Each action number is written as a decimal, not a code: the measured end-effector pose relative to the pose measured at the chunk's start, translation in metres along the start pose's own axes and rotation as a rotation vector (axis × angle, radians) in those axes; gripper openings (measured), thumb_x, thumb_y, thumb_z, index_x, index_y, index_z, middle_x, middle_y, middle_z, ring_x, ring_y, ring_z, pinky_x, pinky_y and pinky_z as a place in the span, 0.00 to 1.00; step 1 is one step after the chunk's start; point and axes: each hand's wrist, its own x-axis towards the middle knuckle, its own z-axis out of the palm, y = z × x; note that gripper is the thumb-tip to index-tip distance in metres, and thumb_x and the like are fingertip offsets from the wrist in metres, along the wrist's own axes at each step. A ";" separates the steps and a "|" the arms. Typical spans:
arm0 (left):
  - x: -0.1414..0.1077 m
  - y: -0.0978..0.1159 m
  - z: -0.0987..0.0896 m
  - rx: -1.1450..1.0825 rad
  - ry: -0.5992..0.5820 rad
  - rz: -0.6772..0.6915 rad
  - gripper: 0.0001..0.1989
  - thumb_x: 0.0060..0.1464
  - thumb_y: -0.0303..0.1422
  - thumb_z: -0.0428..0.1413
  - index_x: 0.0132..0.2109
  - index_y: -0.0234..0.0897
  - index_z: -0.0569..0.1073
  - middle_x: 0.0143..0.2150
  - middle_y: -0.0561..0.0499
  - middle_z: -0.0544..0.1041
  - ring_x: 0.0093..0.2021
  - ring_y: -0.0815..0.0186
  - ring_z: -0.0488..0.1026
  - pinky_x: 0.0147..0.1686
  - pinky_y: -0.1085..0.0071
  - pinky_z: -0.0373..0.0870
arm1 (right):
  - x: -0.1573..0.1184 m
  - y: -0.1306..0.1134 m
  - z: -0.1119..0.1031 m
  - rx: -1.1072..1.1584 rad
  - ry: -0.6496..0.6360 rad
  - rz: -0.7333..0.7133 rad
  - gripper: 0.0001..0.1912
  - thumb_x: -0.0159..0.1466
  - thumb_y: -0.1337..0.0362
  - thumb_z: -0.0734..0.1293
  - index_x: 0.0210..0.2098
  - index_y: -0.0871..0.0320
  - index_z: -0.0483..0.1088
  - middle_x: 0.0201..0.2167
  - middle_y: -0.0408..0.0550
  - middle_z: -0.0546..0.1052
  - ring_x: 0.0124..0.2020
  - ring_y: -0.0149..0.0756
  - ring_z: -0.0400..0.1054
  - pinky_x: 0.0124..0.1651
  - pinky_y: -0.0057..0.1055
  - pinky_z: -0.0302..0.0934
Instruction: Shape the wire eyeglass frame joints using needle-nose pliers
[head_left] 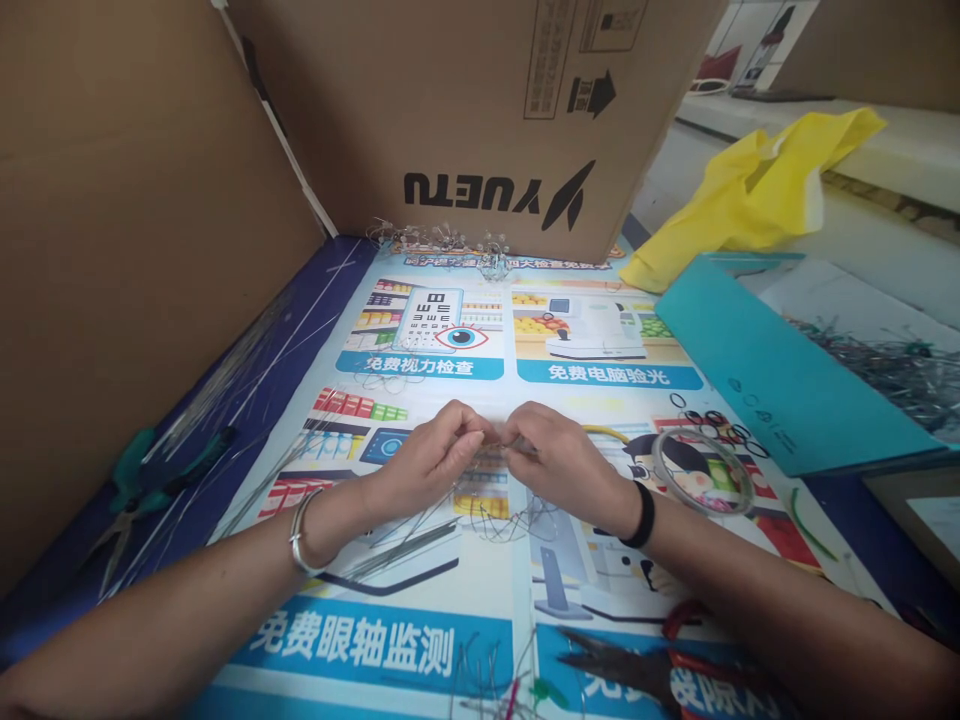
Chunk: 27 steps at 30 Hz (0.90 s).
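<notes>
My left hand [429, 452] and my right hand [559, 468] are close together over the printed sheet [510, 410], fingers pinched. A short stretch of thin wire [493, 446] shows between the fingertips, and both hands seem to grip it; most of it is hidden by the fingers. Just below them lie loose curved wires [504, 525]. A bundle of straight wires [401, 555] rests on the sheet under my left wrist. To the right of my right wrist is a clear round ring-shaped dish or tape roll [661, 475], with several small dark rings [712, 420] behind it.
Cardboard panels [480, 120] stand at the back and left. Teal-handled pliers [135, 475] lie at left, red-handled cutters [622, 665] at front right. A turquoise box [765, 370] holding wire pieces [892, 375] and a yellow cloth or bag [757, 190] are at right. Wire clusters [450, 238] sit at the back.
</notes>
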 end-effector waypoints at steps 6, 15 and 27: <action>0.000 0.002 0.002 0.003 0.004 0.030 0.08 0.63 0.34 0.41 0.43 0.37 0.62 0.43 0.46 0.71 0.43 0.65 0.69 0.42 0.64 0.66 | 0.000 0.000 -0.001 0.003 0.035 -0.060 0.07 0.56 0.75 0.59 0.30 0.57 0.62 0.29 0.46 0.69 0.34 0.33 0.63 0.38 0.31 0.60; 0.001 0.004 0.002 -0.045 -0.021 0.029 0.08 0.63 0.34 0.39 0.37 0.37 0.58 0.37 0.48 0.68 0.37 0.67 0.66 0.37 0.66 0.65 | 0.002 0.000 -0.002 -0.085 -0.004 -0.114 0.06 0.54 0.74 0.59 0.27 0.57 0.62 0.26 0.45 0.69 0.31 0.32 0.61 0.36 0.30 0.55; 0.000 0.004 0.003 -0.008 -0.002 0.054 0.06 0.62 0.32 0.40 0.36 0.37 0.58 0.35 0.50 0.67 0.35 0.68 0.64 0.36 0.67 0.63 | 0.000 -0.004 -0.001 -0.134 -0.079 -0.014 0.06 0.53 0.74 0.58 0.28 0.57 0.60 0.23 0.41 0.65 0.26 0.30 0.56 0.32 0.27 0.50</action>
